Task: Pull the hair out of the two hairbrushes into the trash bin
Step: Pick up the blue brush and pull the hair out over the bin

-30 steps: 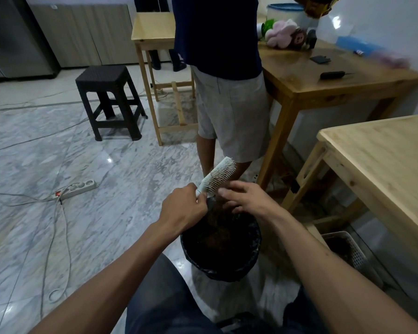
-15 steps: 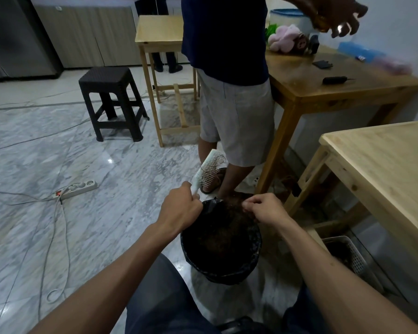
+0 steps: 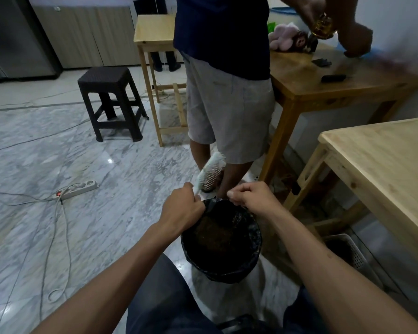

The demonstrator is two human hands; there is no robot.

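Left hand [image 3: 182,208] fist-clenched on handle of white hairbrush [image 3: 210,173], head angled up beyond trash bin [image 3: 221,242] so pulled hair falls inside. Right hand [image 3: 252,197] fingers pinched above rim; hair between them not discernible.

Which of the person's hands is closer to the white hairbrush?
Left. The left hand grips the hairbrush by its handle; the right hand hovers beside it, over the trash bin.

The trash bin [image 3: 221,239] sits near, between both forearms; the stool [image 3: 110,102] stands far left, the table [image 3: 384,165] right.
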